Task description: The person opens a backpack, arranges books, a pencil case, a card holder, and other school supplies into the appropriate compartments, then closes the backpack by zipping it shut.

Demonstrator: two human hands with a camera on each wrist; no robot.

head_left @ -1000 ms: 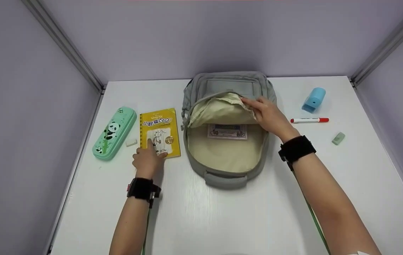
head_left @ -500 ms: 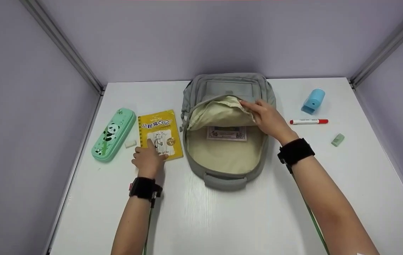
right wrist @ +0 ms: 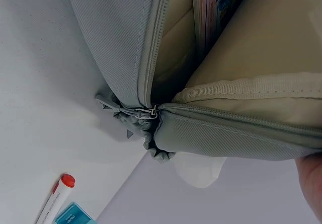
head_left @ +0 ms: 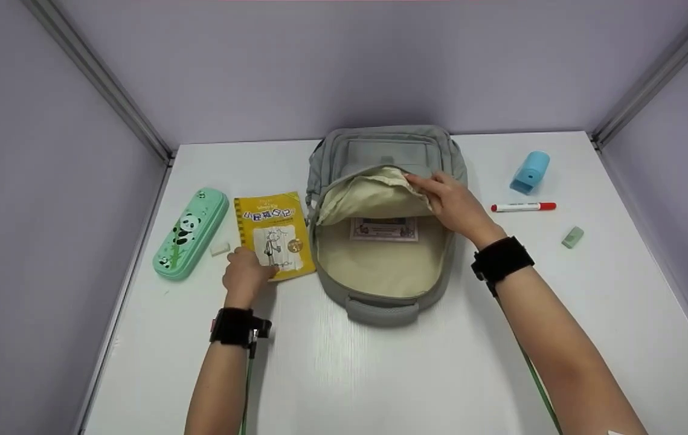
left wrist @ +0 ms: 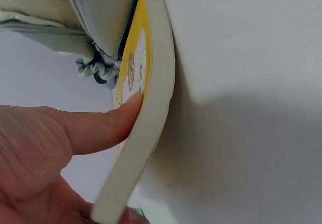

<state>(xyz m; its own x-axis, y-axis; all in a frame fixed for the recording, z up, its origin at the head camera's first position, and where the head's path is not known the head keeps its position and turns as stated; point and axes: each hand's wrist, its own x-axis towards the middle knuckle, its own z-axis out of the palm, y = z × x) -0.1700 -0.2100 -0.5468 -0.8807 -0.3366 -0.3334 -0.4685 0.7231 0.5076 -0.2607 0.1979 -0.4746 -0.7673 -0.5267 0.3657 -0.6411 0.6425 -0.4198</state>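
Observation:
In the head view my left hand (head_left: 243, 277) grips the near left corner of a yellow paperback book (head_left: 287, 238) with a cartoon cover. The left wrist view has the thumb on the cover and fingertips at the lower corner, the book (left wrist: 153, 68) slightly bent and lifted off the table there. My right hand (head_left: 457, 204) holds up the unzipped front flap (head_left: 374, 196) of a grey backpack (head_left: 383, 311), pinching its edge. Inside the cream-lined main compartment lies a pink-bordered book (head_left: 383, 231), partly hidden by the flap. The right wrist view includes its colourful spine side (right wrist: 219, 5).
Left of the yellow book lie a white eraser (head_left: 220, 248) and a mint panda pencil case (head_left: 191, 232). Right of the backpack are a blue pencil sharpener (head_left: 531, 172), a red-capped marker (head_left: 523, 207) and a green eraser (head_left: 572, 237). Panels enclose the white table (head_left: 344, 374).
The yellow book has turned slightly and shifted a little nearer, and my left hand has moved from lying over its cover to gripping its corner. The right hand still holds the flap.

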